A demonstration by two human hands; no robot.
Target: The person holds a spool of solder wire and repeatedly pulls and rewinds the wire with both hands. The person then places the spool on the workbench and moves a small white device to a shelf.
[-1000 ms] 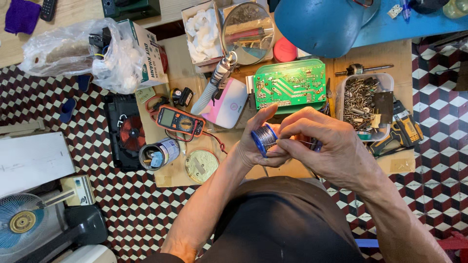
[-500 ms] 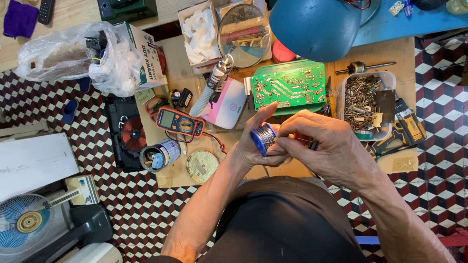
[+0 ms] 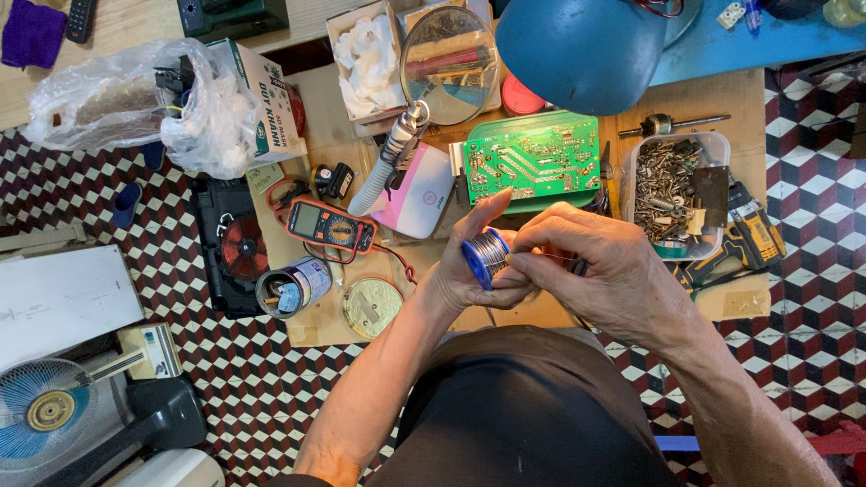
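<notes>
My left hand (image 3: 465, 271) grips a blue spool of solder wire (image 3: 485, 255) just above the low wooden bench (image 3: 695, 99). My right hand (image 3: 603, 271) pinches a thin strand of wire at the spool's right side, fingers closed on it. Beyond both hands lies a green circuit board (image 3: 532, 160) in a green tray. An orange multimeter (image 3: 331, 226) with red leads sits to the left of my hands.
A magnifier on a flexible arm (image 3: 446, 54), a blue lamp shade (image 3: 585, 50), a clear tub of metal parts (image 3: 672, 185), a small tin (image 3: 290, 287), a round brass lid (image 3: 372, 307), a plastic bag (image 3: 126, 99) and a floor fan (image 3: 45, 415) surround the bench.
Both hands stay together on the spool. The right hand's fingers have shifted slightly along the wire; the view has drifted a little.
</notes>
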